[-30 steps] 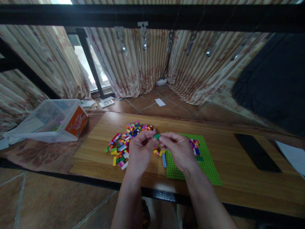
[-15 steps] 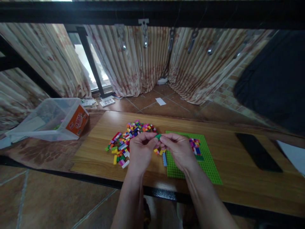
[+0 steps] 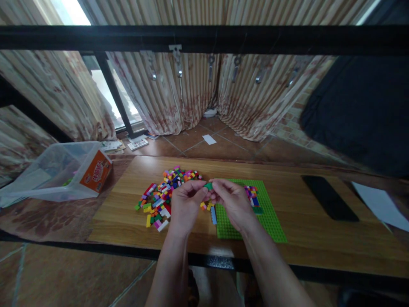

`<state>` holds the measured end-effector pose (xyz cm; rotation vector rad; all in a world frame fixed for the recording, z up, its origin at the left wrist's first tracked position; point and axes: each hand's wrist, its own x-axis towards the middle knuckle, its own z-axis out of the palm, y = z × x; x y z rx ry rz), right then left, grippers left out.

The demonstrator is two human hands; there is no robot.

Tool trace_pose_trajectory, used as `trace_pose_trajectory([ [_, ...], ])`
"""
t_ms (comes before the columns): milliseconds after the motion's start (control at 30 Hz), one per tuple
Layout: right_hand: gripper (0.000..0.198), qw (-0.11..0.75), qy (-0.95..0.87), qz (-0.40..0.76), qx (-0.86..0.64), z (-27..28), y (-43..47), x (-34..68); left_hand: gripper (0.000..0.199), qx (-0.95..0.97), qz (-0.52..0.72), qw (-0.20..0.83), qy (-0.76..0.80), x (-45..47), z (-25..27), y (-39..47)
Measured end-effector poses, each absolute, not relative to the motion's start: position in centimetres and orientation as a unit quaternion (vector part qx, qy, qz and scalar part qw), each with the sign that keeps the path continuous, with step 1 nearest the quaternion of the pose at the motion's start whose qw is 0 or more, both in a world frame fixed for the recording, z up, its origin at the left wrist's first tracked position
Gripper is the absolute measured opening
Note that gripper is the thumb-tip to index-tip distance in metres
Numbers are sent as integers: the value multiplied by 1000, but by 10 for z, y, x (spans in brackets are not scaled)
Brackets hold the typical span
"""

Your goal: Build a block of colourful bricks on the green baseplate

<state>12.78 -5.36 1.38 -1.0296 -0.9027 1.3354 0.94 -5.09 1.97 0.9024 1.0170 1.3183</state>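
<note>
A small green toy brick (image 3: 208, 186) is pinched between the fingertips of both hands, above the table. My left hand (image 3: 187, 204) holds it from the left, in front of the heap of coloured bricks (image 3: 159, 196). From the other side my right hand (image 3: 234, 204) grips it, over the left part of the green baseplate (image 3: 271, 221). Bricks in several colours form a built patch (image 3: 252, 196) on the plate, partly hidden by my right hand. A long blue brick (image 3: 214, 215) lies at the plate's left edge, with a few yellow bricks (image 3: 206, 206) just behind it.
A clear plastic bin (image 3: 64, 170) with an orange label stands left of the wooden board (image 3: 118, 217). To the right lie a black phone-like slab (image 3: 329, 198) and a white sheet of paper (image 3: 380, 204). A dark bar (image 3: 204, 39) crosses the view above.
The camera view has tilted up and shifted slightly to the right. Both hands keep pinching the green brick, with the right-hand fingers slightly moved around it.
</note>
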Motion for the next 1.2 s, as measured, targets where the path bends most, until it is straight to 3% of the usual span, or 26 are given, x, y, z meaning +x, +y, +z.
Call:
trace_pose_trajectory([
  [200, 30, 570, -432, 447, -537, 24, -52, 176, 31, 470, 517, 542, 468, 14, 10, -50],
  [333, 32, 594, -388, 289, -642, 30, -59, 246, 23, 539, 479, 478, 502, 18, 2, -49],
  [467, 31, 493, -436, 204, -725, 22, -72, 290, 16, 613, 420, 423, 518, 27, 0, -50],
  [600, 20, 363, -496, 214, -759, 7, -75, 292, 18, 640, 376, 409, 531, 35, -4, -50],
  [700, 17, 324, -505, 215, -771, -1, -70, 285, 17, 653, 367, 388, 537, 39, -7, -49],
  [1200, 17, 312, -499, 225, -777, -13, -58, 273, 17, 702, 299, 341, 549, 45, -7, -46],
])
